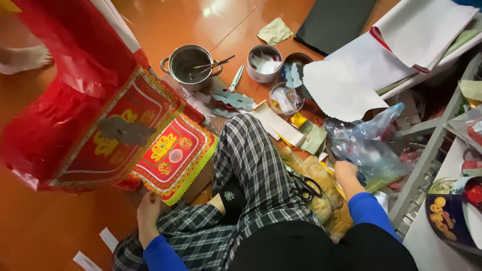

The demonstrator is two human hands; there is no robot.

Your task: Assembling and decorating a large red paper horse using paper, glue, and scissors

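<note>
We sit on the orange-brown floor (45, 226), and the biggest thing before us is the red paper structure (65, 95) filling the left side, glossy red foil on top with a gold-fringed decorated face. Leaning out from its near right corner is a smaller red and gold ornamented panel (173, 155) with a green scalloped edge. Our left hand (148, 213) is closed on the near edge of this panel, fingers curled around it, so the panel sits just left of our plaid trouser leg (251, 165).

Far right, large white paper sheets (401, 45) lie over a pale metal rack (432, 150), with a dark green sheet (334, 20) beyond them. Below these, a crumpled clear blue plastic bag (369, 140) rests near the rack. Our right hand (346, 173) reaches into the clutter at the bag's near edge; we cannot tell whether it grips anything, since the fingers are hidden.

In the far middle stands a steel pot (188, 62) with brushes inside, and to its right a white tub (264, 63) and a small clear bowl (284, 98). Black-handled scissors (305, 186) lie on our right thigh, just left of the right hand. Grey cut paper shapes (233, 99) are scattered between the pot and our knee.
</note>
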